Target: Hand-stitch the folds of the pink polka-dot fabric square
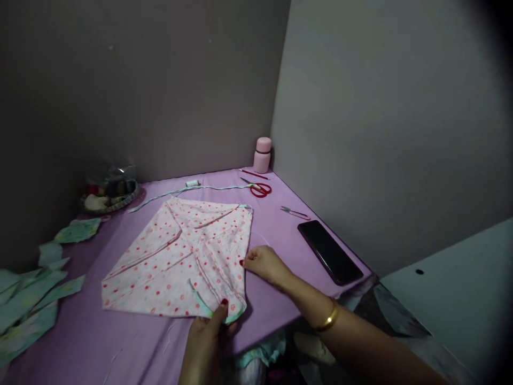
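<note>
A white cloth with red and pink dots (160, 267) lies on the purple-covered table, with folds and seams across it. My left hand (210, 331) grips its near right corner, thumb on top and fingers underneath. Green edging shows at that corner, and a loose green strip curls over the cloth beside my thumb. By the cloth's right edge, my right hand (262, 263) is closed in a pinch. What its fingertips hold, if anything, is too small to make out. A faint thread-like line arcs just above this hand.
Behind the cloth lie a twisted cord (192, 188), a thread spool (192, 183), red-handled scissors (260, 189), and a red pencil (254, 174). A pink bottle (262, 156) stands in the corner. Thread snips (295, 213) and a phone (329, 251) lie right; a basket (130, 200) and green scraps (30, 299) left.
</note>
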### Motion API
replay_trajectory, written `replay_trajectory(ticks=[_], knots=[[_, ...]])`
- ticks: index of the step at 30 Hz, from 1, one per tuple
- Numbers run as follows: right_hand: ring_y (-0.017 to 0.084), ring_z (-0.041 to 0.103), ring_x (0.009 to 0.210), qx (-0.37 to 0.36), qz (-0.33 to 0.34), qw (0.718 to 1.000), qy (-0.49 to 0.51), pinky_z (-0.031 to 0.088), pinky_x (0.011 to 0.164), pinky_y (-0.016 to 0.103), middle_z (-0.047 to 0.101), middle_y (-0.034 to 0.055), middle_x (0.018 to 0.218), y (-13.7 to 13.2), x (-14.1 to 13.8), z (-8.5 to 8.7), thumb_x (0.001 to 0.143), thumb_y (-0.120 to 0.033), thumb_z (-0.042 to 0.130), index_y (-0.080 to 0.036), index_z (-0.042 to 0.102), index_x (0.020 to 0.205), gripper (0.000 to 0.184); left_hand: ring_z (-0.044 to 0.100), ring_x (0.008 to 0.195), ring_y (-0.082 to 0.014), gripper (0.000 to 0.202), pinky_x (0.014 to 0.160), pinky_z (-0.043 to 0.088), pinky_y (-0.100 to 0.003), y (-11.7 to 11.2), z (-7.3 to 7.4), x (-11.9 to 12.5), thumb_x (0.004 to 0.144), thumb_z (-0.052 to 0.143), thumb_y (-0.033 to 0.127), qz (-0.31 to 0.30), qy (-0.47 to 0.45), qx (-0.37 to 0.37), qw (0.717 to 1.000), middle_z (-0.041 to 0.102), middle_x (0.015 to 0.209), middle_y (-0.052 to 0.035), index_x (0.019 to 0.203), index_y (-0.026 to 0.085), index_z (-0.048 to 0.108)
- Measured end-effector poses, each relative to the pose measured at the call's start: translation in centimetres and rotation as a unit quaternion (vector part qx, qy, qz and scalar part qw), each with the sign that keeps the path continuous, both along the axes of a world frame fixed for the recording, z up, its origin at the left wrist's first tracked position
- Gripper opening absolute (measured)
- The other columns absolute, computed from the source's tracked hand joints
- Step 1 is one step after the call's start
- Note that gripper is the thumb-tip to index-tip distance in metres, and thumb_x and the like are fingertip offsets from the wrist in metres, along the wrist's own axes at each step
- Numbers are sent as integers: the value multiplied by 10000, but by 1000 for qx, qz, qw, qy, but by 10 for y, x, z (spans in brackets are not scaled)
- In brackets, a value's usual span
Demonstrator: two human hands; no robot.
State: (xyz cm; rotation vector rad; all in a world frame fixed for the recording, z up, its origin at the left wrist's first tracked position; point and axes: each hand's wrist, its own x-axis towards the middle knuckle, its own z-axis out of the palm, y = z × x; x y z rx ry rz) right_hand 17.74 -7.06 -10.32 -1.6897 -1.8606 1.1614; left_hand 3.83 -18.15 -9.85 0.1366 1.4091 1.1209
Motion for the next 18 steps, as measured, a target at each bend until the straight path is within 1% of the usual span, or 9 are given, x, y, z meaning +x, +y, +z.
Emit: replay_trajectory(ticks=[2, 4, 7, 9, 10, 12, 14, 16, 18], knots=[[102, 484, 528, 21, -6, 999, -25, 277, 478, 191, 579, 8, 551, -2, -5, 2, 670, -258, 590, -128, 642, 595, 159, 628, 648, -132, 226, 553, 512, -212, 0, 0, 0, 751, 617, 183, -1, 2, 9, 1000, 677, 834, -62, 965, 124, 574], [118, 530, 598, 44, -15, 998, -43, 308, 528, 195, 621, 23, 624, -5, -6, 2, 676, -212, 579, -141, 643, 610, 116, 615, 610, -123, 231, 549, 512, -213, 0, -1, 0, 751, 617, 183, 0, 6, 14, 1000, 672, 785, -47, 969, 125, 572], [133, 559, 674, 77, -27, 995, -58, 338, 595, 204, 644, 34, 699, -11, -2, 2, 711, -204, 564, -153, 630, 636, 112, 578, 516, -107, 169, 554, 515, -215, -3, -2, 2, 729, 630, 148, 2, 6, 13, 1000, 632, 624, -12, 889, 115, 589], [130, 560, 680, 94, -31, 993, -56, 344, 597, 202, 642, 25, 728, -21, 3, 2, 746, -241, 558, -166, 629, 729, 104, 562, 481, -104, 155, 560, 521, -222, -7, -2, 0, 708, 660, 164, 2, 0, 3, 1000, 597, 555, 9, 841, 121, 592], [125, 553, 651, 104, -27, 993, -51, 342, 578, 199, 632, 15, 708, -28, 6, 3, 766, -265, 550, -175, 623, 793, 119, 579, 501, -111, 140, 568, 524, -226, -9, -1, -4, 717, 655, 178, 8, -10, -4, 1000, 603, 566, 3, 830, 126, 591], [112, 524, 560, 132, 9, 991, -31, 330, 528, 197, 595, -12, 630, -48, 10, 2, 808, -299, 525, -190, 598, 906, 164, 633, 601, -133, 77, 591, 529, -232, -14, 1, -18, 770, 593, 179, 38, -28, -24, 999, 647, 675, -32, 834, 140, 575], [112, 533, 547, 187, 91, 978, -3, 338, 526, 202, 596, -18, 630, -71, 11, -2, 830, -308, 520, -199, 581, 951, 174, 664, 713, -152, 54, 632, 536, -243, -17, 6, -41, 808, 519, 131, 85, -30, -35, 995, 668, 821, -73, 847, 144, 554], [134, 584, 654, 278, 177, 944, 15, 364, 579, 214, 639, 8, 755, -91, 8, -7, 832, -299, 536, -200, 565, 988, 187, 667, 755, -151, 80, 659, 541, -251, -16, 11, -69, 817, 483, 95, 126, -2, -24, 992, 661, 894, -88, 847, 138, 542], [153, 591, 693, 368, 233, 900, 5, 364, 598, 232, 641, 26, 794, -105, 1, -13, 849, -262, 513, -188, 542, 1026, 194, 659, 743, -127, 98, 675, 541, -244, -10, 16, -98, 829, 458, 91, 148, 31, 4, 988, 653, 880, -68, 828, 136, 545]])
